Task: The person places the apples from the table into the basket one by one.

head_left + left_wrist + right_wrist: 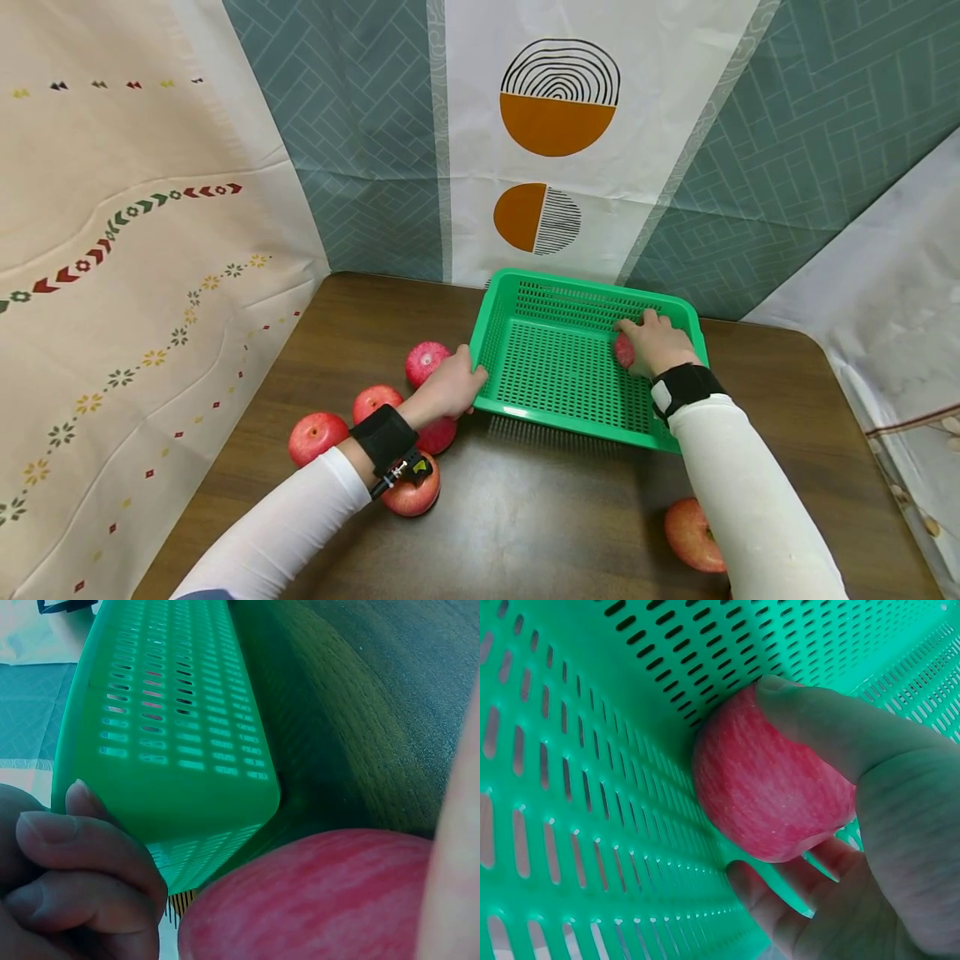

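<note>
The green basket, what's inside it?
A red apple, held by the right hand. In the head view, that hand covers part of the green basket, so I can't see beneath it there.

both arms in long plain sleeves: left sleeve [281, 521] white, a few soft creases, stops short of the wrist strap; right sleeve [750, 492] off-white, runs up to its strap. left strap [384, 435] wide, black, with small black device [420, 472] bearing a yellow mark, plus thin silvery rod [389, 478] beside it. right strap [692, 384] also black and wide, pale patch [662, 396] on inner side. bit of blue cloth [206, 595] at left sleeve's upper end. left hand [453, 383] and right hand [658, 343] bare, short nails.
</note>
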Demonstrator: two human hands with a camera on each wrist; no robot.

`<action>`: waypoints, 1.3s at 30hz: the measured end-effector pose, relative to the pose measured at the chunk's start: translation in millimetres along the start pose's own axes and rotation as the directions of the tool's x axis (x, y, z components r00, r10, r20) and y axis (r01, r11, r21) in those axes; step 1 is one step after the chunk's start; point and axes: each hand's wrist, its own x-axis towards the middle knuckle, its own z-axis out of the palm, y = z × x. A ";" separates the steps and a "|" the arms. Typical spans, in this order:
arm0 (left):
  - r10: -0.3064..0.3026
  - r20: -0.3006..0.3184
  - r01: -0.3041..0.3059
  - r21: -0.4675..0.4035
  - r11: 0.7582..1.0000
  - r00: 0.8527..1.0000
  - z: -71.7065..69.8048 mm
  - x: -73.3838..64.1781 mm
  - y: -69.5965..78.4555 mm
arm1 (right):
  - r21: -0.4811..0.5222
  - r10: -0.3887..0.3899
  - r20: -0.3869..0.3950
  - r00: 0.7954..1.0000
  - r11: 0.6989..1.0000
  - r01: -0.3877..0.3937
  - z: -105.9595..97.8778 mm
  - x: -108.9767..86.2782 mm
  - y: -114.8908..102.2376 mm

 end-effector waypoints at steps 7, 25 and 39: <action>-0.011 0.005 0.011 0.010 1.000 1.000 6.2 19.4 -18.6 | 0.009 0.007 0.015 1.000 1.000 -0.007 -1.7 -2.2 -0.4; -0.008 -0.011 0.008 0.037 0.999 1.000 5.7 4.8 -4.4 | 0.056 0.010 0.027 1.000 0.998 -0.011 -7.6 -7.0 -0.6; -0.026 0.000 0.026 0.004 1.000 1.000 7.9 28.2 -27.4 | 0.127 -0.006 0.051 0.999 0.992 -0.001 -15.9 -9.4 -0.2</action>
